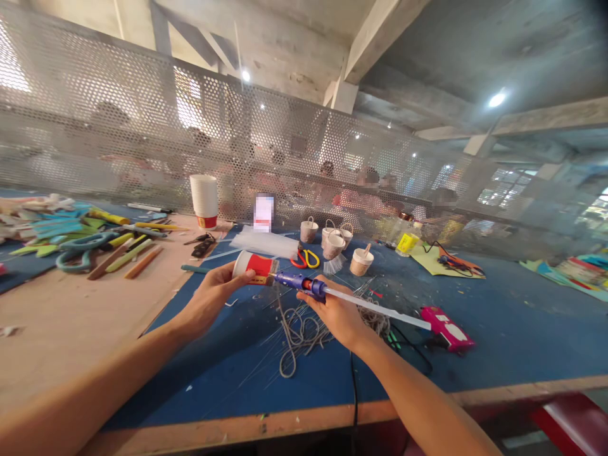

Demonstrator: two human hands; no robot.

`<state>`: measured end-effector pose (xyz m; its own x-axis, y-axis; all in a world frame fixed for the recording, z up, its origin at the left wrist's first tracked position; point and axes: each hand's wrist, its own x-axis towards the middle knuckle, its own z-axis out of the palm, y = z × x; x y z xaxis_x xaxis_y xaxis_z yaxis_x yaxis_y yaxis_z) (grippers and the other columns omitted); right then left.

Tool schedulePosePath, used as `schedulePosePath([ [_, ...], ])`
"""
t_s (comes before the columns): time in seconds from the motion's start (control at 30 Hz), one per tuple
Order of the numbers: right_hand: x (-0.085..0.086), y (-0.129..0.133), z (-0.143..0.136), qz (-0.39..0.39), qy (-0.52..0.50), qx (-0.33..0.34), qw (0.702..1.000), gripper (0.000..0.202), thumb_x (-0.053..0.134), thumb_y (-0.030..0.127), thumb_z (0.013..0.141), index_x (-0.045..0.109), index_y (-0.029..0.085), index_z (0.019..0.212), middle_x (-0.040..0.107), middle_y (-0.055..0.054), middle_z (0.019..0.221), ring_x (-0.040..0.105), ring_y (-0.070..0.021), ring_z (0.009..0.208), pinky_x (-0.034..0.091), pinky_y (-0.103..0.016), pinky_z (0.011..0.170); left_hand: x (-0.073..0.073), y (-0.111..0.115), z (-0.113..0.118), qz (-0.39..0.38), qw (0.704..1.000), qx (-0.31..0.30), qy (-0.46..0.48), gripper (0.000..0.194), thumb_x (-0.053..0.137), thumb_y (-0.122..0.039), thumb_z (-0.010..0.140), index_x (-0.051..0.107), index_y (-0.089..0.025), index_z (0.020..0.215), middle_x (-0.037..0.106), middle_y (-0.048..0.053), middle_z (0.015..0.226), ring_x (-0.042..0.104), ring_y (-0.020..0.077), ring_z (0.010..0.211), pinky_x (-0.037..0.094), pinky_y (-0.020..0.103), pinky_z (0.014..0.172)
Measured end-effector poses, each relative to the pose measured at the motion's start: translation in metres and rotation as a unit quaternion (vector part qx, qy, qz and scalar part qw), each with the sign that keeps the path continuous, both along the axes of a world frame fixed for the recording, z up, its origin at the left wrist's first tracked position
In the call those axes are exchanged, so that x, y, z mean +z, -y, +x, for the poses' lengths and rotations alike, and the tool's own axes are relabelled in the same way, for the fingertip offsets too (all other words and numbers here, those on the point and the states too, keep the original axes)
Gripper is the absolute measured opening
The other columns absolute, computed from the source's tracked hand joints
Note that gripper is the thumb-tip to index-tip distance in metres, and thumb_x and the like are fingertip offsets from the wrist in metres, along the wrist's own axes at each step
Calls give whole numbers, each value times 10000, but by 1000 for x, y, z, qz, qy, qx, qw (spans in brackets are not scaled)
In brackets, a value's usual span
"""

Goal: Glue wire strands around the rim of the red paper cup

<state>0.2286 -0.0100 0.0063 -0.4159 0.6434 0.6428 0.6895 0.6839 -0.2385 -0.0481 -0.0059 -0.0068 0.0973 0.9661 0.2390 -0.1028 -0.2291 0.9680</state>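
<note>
My left hand [223, 285] is closed around a red and white paper cup [259, 265] tipped on its side, its base toward the left. In my right hand [332, 310] is a blue hot glue gun [299, 282], with a long white glue stick [380, 306] running out of its back. The gun's nozzle meets or nearly meets the cup's right end; I cannot tell which. Beneath both hands lies a loose tangle of grey cord [304, 329]. Part of the gun is hidden by my right fingers.
Several small cord-wrapped cups [334, 246] stand beyond my hands, near red and yellow scissors [305, 258]. A stack of paper cups [204, 196], blue-handled scissors [80, 253] and sticks are at the left. Rightward lies a magenta device [447, 329]. A perforated metal screen [285, 139] borders the table's back.
</note>
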Motion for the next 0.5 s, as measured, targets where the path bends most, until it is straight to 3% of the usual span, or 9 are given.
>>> schedulePosePath([
  [0.3, -3, -3, 1, -2, -16, 3, 1000, 385, 506, 562, 1026, 571, 224, 852, 661, -15, 718, 601, -177, 617, 427, -266, 595, 2, 2, 2, -1, 1000, -2, 0, 322, 727, -434, 902, 782, -212, 1127, 811, 64, 1127, 694, 270, 1078, 446, 350, 1004],
  [0.5, -1, -4, 1, 16, -8, -11, 1000, 421, 479, 578, 1030, 581, 221, 832, 671, -28, 715, 612, -186, 614, 430, -274, 591, 3, 3, 3, -6, 1000, -2, 3, 344, 754, -438, 876, 792, -208, 1130, 817, 73, 1100, 702, 276, 1026, 471, 346, 948],
])
